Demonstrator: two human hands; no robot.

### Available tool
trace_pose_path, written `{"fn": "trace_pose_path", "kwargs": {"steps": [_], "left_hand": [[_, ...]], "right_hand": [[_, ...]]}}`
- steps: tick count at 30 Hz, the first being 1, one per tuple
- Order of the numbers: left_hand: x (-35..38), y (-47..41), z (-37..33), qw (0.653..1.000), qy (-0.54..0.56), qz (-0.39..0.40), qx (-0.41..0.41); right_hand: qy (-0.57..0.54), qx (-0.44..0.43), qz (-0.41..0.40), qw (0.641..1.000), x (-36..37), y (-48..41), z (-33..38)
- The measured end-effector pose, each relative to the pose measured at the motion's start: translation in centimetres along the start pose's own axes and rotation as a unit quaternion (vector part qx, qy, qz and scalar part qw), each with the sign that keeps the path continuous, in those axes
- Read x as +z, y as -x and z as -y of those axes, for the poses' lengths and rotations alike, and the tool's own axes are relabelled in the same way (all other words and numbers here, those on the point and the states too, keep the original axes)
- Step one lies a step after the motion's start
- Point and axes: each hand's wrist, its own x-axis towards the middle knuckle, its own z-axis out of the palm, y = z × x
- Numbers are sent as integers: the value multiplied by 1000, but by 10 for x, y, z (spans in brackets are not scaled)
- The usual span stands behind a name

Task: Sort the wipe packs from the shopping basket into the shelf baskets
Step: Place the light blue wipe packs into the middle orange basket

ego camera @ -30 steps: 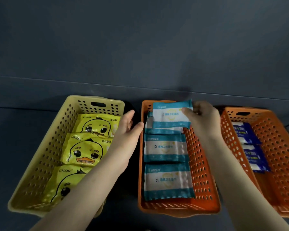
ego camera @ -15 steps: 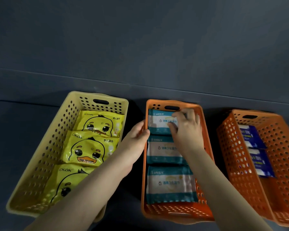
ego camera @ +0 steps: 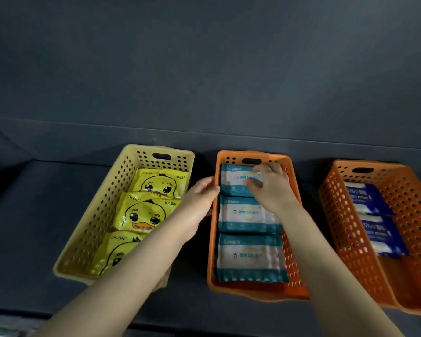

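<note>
The right hand (ego camera: 269,184) sits directly on far teal pack (ego camera: 233,181), curled fingers pinching it; its long axis crosses middle basket (ego camera: 253,291). The left hand (ego camera: 199,203), fingers relaxed, touches the basket's left rim.

Teal wipe pack (ego camera: 233,181): a second ago held up in the air above the far end of the middle orange basket (ego camera: 213,239); now lies flat inside at that end, upper centre of the frame. Right hand (ego camera: 270,186): has come down with the pack, bent fingers on its right part. Left hand (ego camera: 199,203): formerly just apart from the basket's left wall; thumb now touches the rim
</note>
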Motion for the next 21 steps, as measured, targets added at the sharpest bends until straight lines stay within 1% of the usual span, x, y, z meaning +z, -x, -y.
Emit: {"fn": "trace_pose_path", "kwargs": {"steps": [2, 3, 5, 6, 9, 11, 15, 18, 21], "left_hand": [[-6, 10, 0, 999, 36, 18, 8], [-10, 17, 2, 999, 41, 31, 18], [-19, 36, 8, 997, 34, 54, 35], [-24, 48, 12, 997, 32, 63, 43], [-44, 89, 30, 993, 46, 72, 81], [-56, 121, 46, 988, 60, 87, 110], [-79, 182, 87, 979, 63, 142, 132], [-89, 212, 122, 974, 57, 186, 117], [-89, 235, 161, 970, 15, 223, 94]], "right_hand": [[-82, -4, 24, 996, -13, 22, 6], [-127, -5, 12, 992, -19, 38, 8], [-192, 4, -45, 980, -25, 77, 10], [-205, 8, -78, 976, -26, 100, 10], [-209, 25, -176, 962, -20, 172, 5], [-211, 46, -220, 951, -13, 224, 2], [-214, 103, -240, 941, 13, 328, -9], [-180, 161, -233, 942, 37, 392, -27], [-179, 216, -227, 933, 59, 450, -46]]}}
